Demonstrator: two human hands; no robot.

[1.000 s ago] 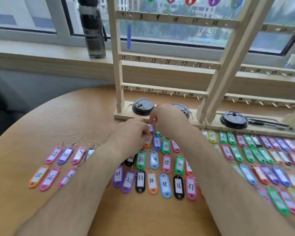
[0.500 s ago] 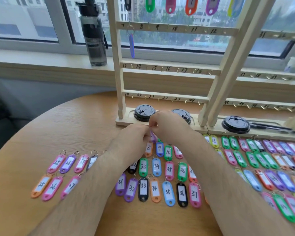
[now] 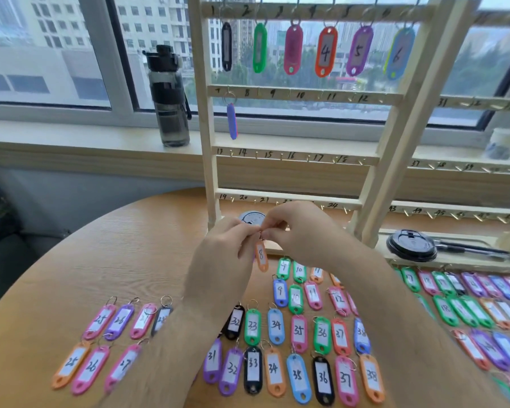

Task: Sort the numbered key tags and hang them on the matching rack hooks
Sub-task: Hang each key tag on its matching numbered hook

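While left hand (image 3: 221, 254) and right hand (image 3: 304, 231) pinch tag 8 (image 3: 261, 256), lid (image 3: 251, 217) half-hidden.

- Setting: an indoor room on an upper floor of a city building. Home or office cannot be told.
- Window (image 3: 42, 54) spans the far wall. High-rise blocks (image 3: 147, 22) and treetops (image 3: 480, 66) show through the glass.
- Broad windowsill (image 3: 71, 136) carries a dark water bottle (image 3: 170, 98) and, far right, a white cup (image 3: 505, 141).
- Work surface is a round wood-grain table (image 3: 100, 260), set close under the sill.
- On the table: wooden hook rack (image 3: 204, 142), rows of key tags (image 3: 298, 375), black disposable cup lid (image 3: 411, 245). It reads as a tabletop sorting station.
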